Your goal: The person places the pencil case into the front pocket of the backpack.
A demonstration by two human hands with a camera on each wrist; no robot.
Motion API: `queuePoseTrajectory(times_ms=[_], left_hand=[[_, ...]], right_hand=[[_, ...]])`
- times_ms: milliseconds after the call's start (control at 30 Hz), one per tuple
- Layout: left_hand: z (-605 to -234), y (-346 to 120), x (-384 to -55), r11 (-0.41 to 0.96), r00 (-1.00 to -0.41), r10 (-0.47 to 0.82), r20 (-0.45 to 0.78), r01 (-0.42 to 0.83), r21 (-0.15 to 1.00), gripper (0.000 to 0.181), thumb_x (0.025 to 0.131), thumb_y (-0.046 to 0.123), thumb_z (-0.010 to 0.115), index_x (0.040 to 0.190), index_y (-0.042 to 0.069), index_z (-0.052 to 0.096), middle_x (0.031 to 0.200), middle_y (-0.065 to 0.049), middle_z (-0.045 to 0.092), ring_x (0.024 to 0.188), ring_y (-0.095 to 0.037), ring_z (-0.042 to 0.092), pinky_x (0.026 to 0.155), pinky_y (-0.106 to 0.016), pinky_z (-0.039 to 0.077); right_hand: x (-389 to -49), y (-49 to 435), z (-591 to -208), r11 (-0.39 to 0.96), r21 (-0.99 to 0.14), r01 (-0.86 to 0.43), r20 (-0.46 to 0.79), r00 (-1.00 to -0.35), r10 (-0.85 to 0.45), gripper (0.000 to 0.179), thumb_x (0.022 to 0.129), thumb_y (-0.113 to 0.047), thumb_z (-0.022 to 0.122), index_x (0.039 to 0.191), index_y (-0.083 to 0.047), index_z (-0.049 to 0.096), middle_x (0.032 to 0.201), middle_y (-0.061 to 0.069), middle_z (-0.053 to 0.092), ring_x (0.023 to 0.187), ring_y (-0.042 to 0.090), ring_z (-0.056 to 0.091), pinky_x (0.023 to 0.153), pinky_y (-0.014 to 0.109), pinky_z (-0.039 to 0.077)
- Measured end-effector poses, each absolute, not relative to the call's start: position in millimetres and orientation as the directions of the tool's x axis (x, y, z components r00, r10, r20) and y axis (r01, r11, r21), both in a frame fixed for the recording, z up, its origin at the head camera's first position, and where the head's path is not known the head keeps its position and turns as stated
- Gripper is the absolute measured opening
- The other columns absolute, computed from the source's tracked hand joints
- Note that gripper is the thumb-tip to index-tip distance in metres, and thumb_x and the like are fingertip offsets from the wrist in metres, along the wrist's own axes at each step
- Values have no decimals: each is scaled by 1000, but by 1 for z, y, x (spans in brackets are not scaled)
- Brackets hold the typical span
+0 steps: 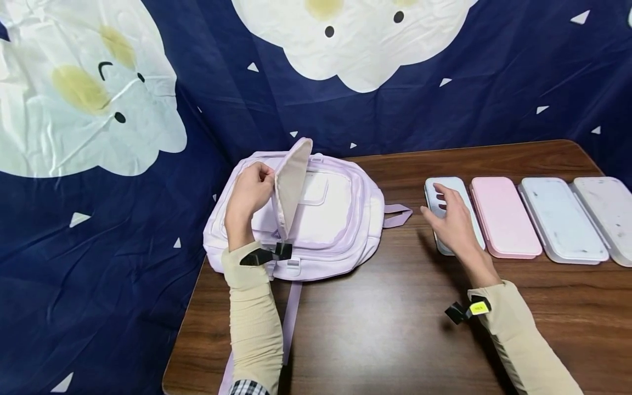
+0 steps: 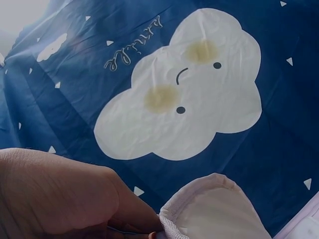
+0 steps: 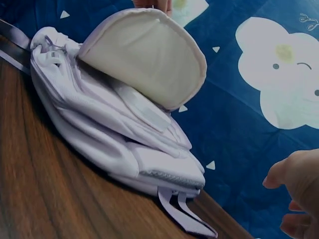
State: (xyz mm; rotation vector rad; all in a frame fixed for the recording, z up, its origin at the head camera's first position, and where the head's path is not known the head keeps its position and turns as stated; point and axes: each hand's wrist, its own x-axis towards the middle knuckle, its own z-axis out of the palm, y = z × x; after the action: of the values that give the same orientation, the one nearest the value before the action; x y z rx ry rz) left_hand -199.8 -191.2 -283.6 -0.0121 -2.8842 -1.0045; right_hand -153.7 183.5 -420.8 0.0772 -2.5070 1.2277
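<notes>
A pale lilac backpack (image 1: 340, 219) lies on the table at the left, its front flap (image 1: 293, 189) lifted upright with the cream lining showing. My left hand (image 1: 250, 189) pinches the flap's edge; in the left wrist view the fingers meet the edge of the flap (image 2: 214, 209). Over the leftmost light blue case (image 1: 469, 192), my right hand (image 1: 451, 219) hangs with fingers apart and slightly bent, holding nothing. Whether it touches the case cannot be told. The right wrist view shows the opened backpack (image 3: 114, 134) and, at its right edge, part of the right hand (image 3: 301, 184).
Right of that case, a pink case (image 1: 506, 216), another light blue case (image 1: 563, 219) and a greyish-white case (image 1: 609, 216) lie in a row on the brown wooden table (image 1: 370, 329). A blue cloud-print cloth (image 1: 207, 71) hangs behind and left. A lilac strap (image 1: 292, 312) trails towards the front.
</notes>
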Motion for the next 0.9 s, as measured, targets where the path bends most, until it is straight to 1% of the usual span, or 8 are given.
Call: queuePoseTrajectory(times_ms=[200, 300, 433, 600, 767, 900], left_hand=[[-283, -190, -200, 788, -996, -18, 85, 38, 614, 24, 94, 15, 44, 103, 0, 61, 90, -11, 59, 84, -24, 53, 74, -30, 41], [-283, -190, -200, 791, -996, -17, 84, 38, 611, 24, 94, 15, 44, 104, 0, 61, 90, -11, 59, 85, -24, 53, 74, -31, 41], [-282, -190, -199, 791, -996, -14, 84, 41, 610, 24, 94, 15, 44, 103, 0, 61, 90, -11, 59, 84, -24, 53, 74, -31, 41], [-282, -190, -198, 796, -996, -15, 82, 38, 604, 23, 94, 15, 44, 103, 1, 61, 89, -10, 59, 85, -25, 53, 74, -31, 41], [-281, -191, -198, 799, -996, -16, 86, 39, 600, 23, 94, 15, 45, 103, 1, 61, 90, -11, 59, 85, -25, 53, 75, -32, 41], [-280, -190, -197, 796, -996, -15, 86, 41, 604, 23, 94, 15, 45, 103, 0, 61, 90, -11, 59, 85, -25, 53, 75, -32, 41]], right_hand=[[-146, 193, -431, 663, -725, -186, 334, -937, 103, 58, 84, -8, 66, 135, 7, 42, 130, 32, 47, 113, 46, 51, 92, 55, 44], [-142, 197, -435, 686, -710, -160, 322, -940, 113, 59, 84, -10, 66, 135, 7, 42, 129, 32, 46, 113, 46, 50, 91, 55, 43], [-136, 202, -437, 710, -696, -106, 282, -950, 134, 62, 84, -13, 67, 136, 7, 40, 130, 33, 44, 116, 46, 45, 94, 56, 37], [-128, 207, -438, 733, -678, -48, 233, -961, 152, 68, 84, -14, 69, 138, 9, 36, 133, 36, 39, 123, 50, 36, 100, 59, 29], [-122, 210, -437, 748, -662, 45, 168, -964, 206, 73, 83, -19, 69, 140, 8, 32, 135, 38, 34, 124, 53, 31, 100, 60, 27], [-118, 214, -437, 762, -639, 106, 139, -958, 249, 74, 83, -20, 70, 140, 9, 32, 135, 39, 33, 123, 54, 30, 100, 60, 27]])
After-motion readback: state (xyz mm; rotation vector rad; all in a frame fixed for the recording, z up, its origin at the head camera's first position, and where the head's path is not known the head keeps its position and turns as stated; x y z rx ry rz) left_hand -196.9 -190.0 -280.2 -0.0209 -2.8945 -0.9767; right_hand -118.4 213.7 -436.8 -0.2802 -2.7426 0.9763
